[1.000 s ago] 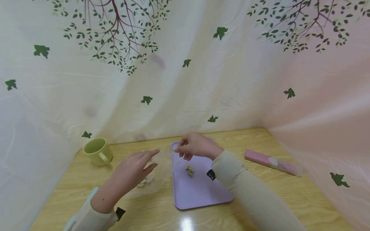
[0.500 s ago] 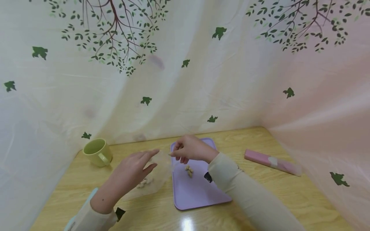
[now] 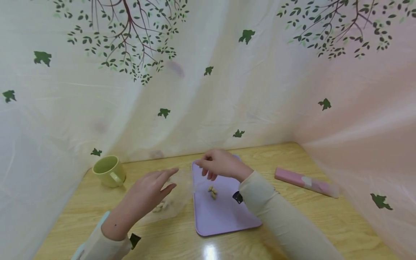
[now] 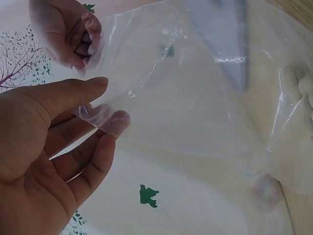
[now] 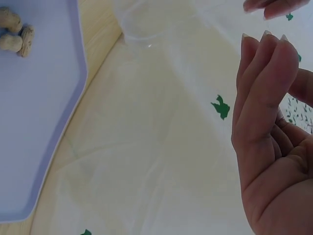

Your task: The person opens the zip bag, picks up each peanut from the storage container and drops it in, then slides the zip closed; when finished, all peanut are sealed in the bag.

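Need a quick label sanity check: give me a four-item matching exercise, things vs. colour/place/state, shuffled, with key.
Things
1. mug
2. tray
3. plastic bag
4. long case

Colour, place or state
A. clear, touching the left hand
B. pink, lying to the right of the tray in the head view
C. purple, with a few peanuts lying on it
D. green, upright, left of the bag in the head view

Pairs: 1-D, 2-C, 3-A, 4-B
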Demonstrator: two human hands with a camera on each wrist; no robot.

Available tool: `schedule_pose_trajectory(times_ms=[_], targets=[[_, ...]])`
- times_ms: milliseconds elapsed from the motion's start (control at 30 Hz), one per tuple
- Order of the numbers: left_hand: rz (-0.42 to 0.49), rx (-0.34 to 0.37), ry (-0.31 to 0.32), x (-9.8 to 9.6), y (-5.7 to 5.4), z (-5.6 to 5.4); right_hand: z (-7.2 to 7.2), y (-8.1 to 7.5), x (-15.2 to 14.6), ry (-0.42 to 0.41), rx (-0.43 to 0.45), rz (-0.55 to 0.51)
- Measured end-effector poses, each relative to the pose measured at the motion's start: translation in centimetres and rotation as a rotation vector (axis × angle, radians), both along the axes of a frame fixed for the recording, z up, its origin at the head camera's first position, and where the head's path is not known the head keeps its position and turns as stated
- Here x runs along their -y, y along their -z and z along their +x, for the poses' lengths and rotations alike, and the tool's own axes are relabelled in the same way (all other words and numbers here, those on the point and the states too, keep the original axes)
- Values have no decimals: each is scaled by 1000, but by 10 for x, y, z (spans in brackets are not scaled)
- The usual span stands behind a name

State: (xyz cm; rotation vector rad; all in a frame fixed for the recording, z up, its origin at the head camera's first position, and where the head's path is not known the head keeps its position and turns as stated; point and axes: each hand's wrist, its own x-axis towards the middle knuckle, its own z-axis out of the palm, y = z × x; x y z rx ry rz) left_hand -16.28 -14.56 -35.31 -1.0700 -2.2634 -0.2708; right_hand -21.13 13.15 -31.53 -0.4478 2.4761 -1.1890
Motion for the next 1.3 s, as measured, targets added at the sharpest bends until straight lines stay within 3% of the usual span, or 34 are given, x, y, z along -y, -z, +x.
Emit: schedule_pose_trajectory(times_ms=[300,733,1100,1300], targets=[[-5,37,-19,0,0,0,-9,10,-16,51,9,-27],[4,7,7,1,0,1,-23,38,-37,121,57,-41],[-9,17,-9,1,-1,4,-36,87,-34,101,133,105],[-10,7,-5,0,-2,4,-35,98,-26,41,165,173]])
